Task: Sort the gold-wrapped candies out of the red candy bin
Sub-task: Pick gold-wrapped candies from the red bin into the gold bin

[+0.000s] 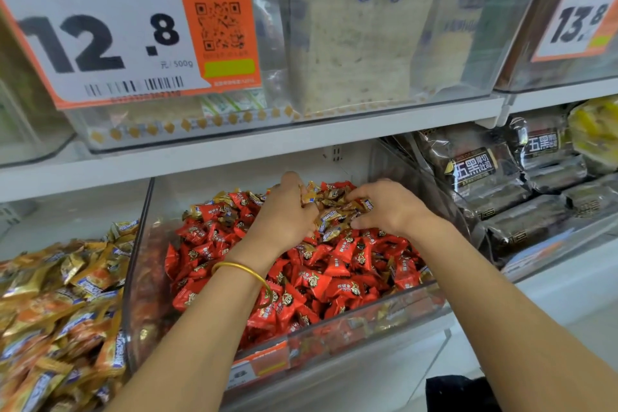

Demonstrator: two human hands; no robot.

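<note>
A clear plastic bin (347, 334) on the lower shelf is full of red-wrapped candies (334, 278). At its back lies a heap of gold-wrapped candies (334, 214). My left hand (284, 214), with a gold bangle on the wrist, has its fingers curled round a bunch of the gold candies at the heap's left side. My right hand (388, 207) reaches in from the right, its fingers bent down into the same heap and its thumb under it, gathering gold candies.
To the left stands a bin of gold-wrapped candies (57, 311). Dark packaged bread (508, 197) fills the bin on the right. A white shelf (234, 144) with clear bins and an orange 12.8 price tag (117, 27) hangs close above the hands.
</note>
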